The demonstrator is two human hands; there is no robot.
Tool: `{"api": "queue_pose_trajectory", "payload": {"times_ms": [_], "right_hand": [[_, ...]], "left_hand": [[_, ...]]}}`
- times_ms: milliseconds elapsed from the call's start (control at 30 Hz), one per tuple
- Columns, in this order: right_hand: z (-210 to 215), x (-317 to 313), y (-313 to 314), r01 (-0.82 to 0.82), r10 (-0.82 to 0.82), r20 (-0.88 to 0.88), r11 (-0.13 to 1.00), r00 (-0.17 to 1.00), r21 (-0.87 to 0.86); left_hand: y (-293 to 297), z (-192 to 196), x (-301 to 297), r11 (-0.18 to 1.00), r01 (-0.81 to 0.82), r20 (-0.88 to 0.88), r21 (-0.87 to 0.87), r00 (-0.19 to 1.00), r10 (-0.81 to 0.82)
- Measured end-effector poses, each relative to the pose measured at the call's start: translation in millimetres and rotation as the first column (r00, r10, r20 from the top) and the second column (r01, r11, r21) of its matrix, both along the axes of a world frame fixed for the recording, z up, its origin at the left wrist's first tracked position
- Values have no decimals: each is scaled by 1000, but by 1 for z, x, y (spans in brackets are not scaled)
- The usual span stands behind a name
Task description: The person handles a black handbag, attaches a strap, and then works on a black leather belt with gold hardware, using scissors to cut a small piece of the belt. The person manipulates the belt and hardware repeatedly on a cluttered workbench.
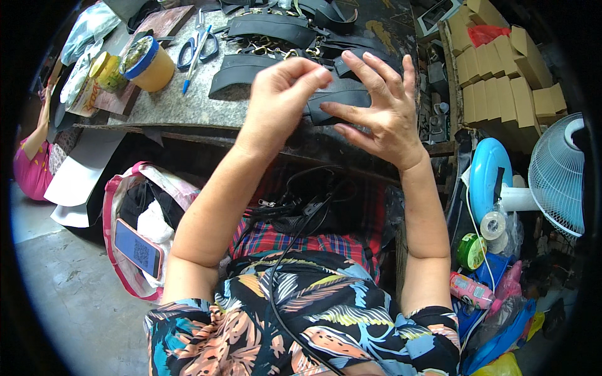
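Fingers on the right hand (pixel 390 119) splay apart; the left hand (pixel 279 94) has its curled together, can't tell if pinching anything. Smooth, curved black straps (pixel 235 75) sprawl near to far across the mottled grey tabletop (pixel 197 113).

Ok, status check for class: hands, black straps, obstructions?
Left hand curled, grip unclear; right hand spread. Black straps lie on worktable. Pen off left, not blocking.
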State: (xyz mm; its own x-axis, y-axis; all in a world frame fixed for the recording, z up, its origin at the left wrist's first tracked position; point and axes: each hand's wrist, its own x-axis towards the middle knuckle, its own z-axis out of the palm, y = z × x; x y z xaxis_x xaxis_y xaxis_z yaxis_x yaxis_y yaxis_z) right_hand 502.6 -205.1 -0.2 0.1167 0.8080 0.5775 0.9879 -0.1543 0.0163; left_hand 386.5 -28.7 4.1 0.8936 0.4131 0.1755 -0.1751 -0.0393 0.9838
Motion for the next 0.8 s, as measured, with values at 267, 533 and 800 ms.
{"api": "queue_pose_trajectory", "payload": {"times_ms": [267, 533, 800], "right_hand": [[-14, 5, 1, 4, -4, -28, 1000, 1000, 15], [-14, 9, -9, 45, -40, -54, 996, 998, 76], [-27, 32, -18, 348, -142, -420, 811, 896, 470]], "left_hand": [[-10, -10, 5, 621, -87, 170, 779, 983, -76], [-3, -8, 7, 994, 73, 15, -82, 997, -72], [59, -11, -17, 232, -327, 274, 916, 933, 233]]}}
